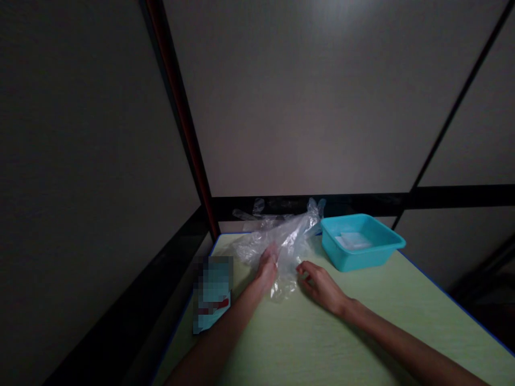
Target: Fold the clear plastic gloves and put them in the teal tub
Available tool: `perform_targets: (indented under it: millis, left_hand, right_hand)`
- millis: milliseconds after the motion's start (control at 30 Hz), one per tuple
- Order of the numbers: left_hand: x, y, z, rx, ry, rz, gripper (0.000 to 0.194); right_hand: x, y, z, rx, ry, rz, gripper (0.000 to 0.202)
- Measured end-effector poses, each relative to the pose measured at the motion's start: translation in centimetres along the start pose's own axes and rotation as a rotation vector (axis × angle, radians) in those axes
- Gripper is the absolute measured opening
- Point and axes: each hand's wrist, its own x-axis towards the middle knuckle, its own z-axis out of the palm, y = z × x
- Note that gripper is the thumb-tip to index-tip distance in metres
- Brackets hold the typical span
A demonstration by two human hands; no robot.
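A crumpled clear plastic bag (293,238) with handle-like loops stands bunched up at the far side of the table. My left hand (267,269) reaches up against it, and thin film seems to cover the fingertips. Those fingers are blurred, so their grip and whether they are inside the bag cannot be told. At the bag's right edge, my right hand (319,285) has its fingers curled in a pinch, the tips meeting the film.
A turquoise plastic basin (364,261) holding flat white items (354,240) stands at the back right. On the left edge lies a pale green pack (213,295), mostly pixelated. Panelled walls (306,107) rise behind and left of the green table (298,348).
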Motion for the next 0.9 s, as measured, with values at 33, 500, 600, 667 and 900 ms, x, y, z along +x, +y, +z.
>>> perform_targets:
  millis: [33, 500, 600, 667, 900]
  left_hand:
    - [0.0, 0.1, -0.2, 0.012, 0.014, 0.012, 0.014]
    - [-6.9, 3.0, -0.5, 0.84, -0.049, 0.591, 0.045]
    - [-6.5, 2.2, -0.3, 1.275, -0.282, 0.558, 0.063]
    - [-5.7, 1.6, -0.6, 1.512, -0.365, 0.546, 0.068]
    - [-1.7, 1.2, -0.9, 1.93, -0.37, 0.615, 0.049]
  right_hand:
    - [0.1, 0.2, 0.3, 0.0, -0.001, -0.002, 0.028]
    - [2.6, 1.1, 1.2, -0.066, 0.138, 0.057, 0.018]
    - [3.1, 1.3, 0.5, -0.047, 0.223, 0.071, 0.016]
    - [3.2, 1.2, -0.2, -0.026, 0.269, 0.069, 0.018]
    - [1.2, -0.4, -3.3, 0.048, 0.237, 0.022, 0.014]
